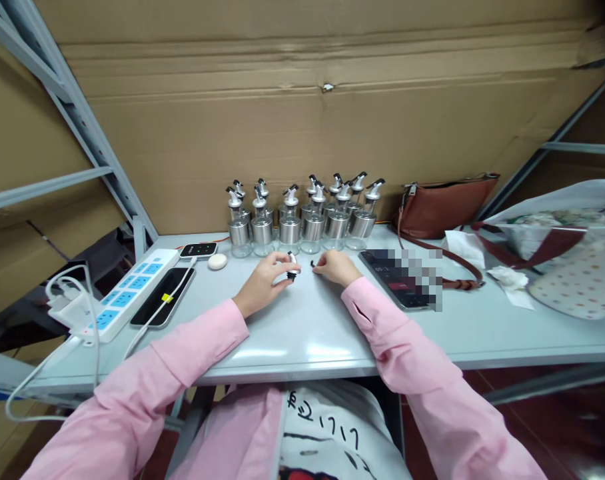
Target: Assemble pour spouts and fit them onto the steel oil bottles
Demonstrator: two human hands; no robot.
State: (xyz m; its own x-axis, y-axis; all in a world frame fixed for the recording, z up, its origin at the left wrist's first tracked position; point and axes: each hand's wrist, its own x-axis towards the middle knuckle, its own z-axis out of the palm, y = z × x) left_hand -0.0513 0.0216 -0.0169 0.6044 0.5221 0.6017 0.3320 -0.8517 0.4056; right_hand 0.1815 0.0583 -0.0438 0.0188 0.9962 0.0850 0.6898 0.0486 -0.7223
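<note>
My left hand (271, 279) is closed on a white and black bottle pourer (293, 268), held between thumb and fingers just above the table. To its right, my right hand (335, 267) pinches a small black piece (312, 264), too small to make out fully. The two held parts are a short way apart. Behind my hands, several glass bottles (289, 231) with steel sleeves stand upright in rows, each topped by a pourer with a black flap.
On the left lie a power strip (132, 288), a phone (155, 312) with a cable, a smaller dark device (198, 250) and a round white case (217, 261). A large phone (390, 273), a brown bag (442, 208) and a dotted bag (577, 283) lie to the right. Cardboard (302, 133) stands behind.
</note>
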